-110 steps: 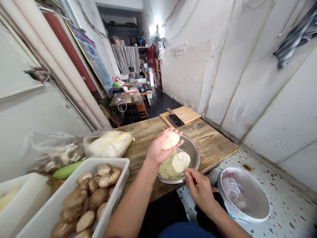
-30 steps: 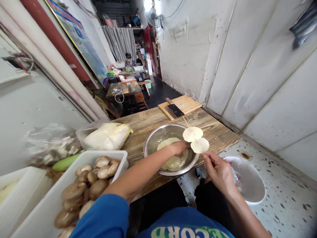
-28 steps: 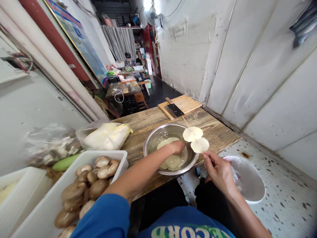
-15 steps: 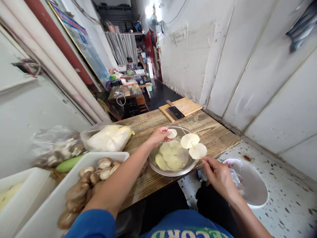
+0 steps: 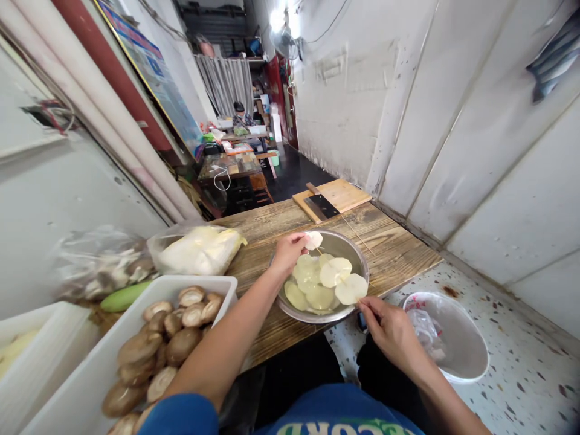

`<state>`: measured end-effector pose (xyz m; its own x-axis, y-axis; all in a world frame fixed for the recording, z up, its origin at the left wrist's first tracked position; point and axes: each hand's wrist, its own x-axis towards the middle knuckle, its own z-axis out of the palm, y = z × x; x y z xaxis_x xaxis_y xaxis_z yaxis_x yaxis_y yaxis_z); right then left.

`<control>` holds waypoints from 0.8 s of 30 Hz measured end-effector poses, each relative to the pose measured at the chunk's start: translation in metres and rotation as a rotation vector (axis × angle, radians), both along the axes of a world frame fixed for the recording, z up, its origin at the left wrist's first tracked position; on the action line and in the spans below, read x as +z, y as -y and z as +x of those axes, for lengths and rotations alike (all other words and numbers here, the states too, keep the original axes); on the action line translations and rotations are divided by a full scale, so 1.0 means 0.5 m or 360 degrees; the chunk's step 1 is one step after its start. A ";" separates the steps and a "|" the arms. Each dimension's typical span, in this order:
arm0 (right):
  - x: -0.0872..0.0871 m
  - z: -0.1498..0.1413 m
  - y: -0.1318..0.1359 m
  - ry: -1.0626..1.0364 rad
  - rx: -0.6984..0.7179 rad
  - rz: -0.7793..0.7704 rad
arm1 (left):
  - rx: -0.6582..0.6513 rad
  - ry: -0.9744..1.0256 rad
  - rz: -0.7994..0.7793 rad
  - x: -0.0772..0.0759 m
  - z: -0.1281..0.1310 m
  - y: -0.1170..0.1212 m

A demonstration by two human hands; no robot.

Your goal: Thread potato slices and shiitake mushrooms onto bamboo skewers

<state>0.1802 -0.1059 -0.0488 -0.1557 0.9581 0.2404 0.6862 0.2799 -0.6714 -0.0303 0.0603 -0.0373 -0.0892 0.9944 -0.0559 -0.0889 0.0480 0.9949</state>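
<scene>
Between the fingertips of my left hand is a pale potato slice, held over the far left side of a steel bowl. My right hand pinches the near end of a thin wooden skewer. Two round potato slices are threaded on that skewer, above the bowl's right half. The skewer's far tip points at the slice in my left hand; I cannot tell whether they touch. Several more potato slices lie in water in the bowl.
A cleaver rests on a cutting board at the table's far end, with a loose skewer nearby. Left are a white tub of mushrooms, a green vegetable and bagged food. A lined bin stands right.
My left hand has come up out of the bowl with a potato slice. My right hand has brought the skewer with its two slices left and lower, over the bowl.
</scene>
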 end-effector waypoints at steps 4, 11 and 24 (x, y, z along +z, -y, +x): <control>-0.001 -0.001 -0.004 -0.0012 -0.0016 0.0011 | 0.0048 -0.0032 0.0073 0.014 0.004 0.007; 0.000 -0.001 0.000 -0.0031 -0.0022 -0.0012 | -0.0009 0.0035 0.0009 0.016 0.001 0.008; 0.000 0.001 0.011 -0.0117 -0.0065 0.0034 | -0.0193 0.0430 -0.0441 0.013 -0.010 0.011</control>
<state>0.1805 -0.1114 -0.0490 -0.0978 0.9578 0.2704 0.6463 0.2677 -0.7146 -0.0353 0.0550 -0.0311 0.0823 0.9409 -0.3285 -0.3227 0.3370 0.8845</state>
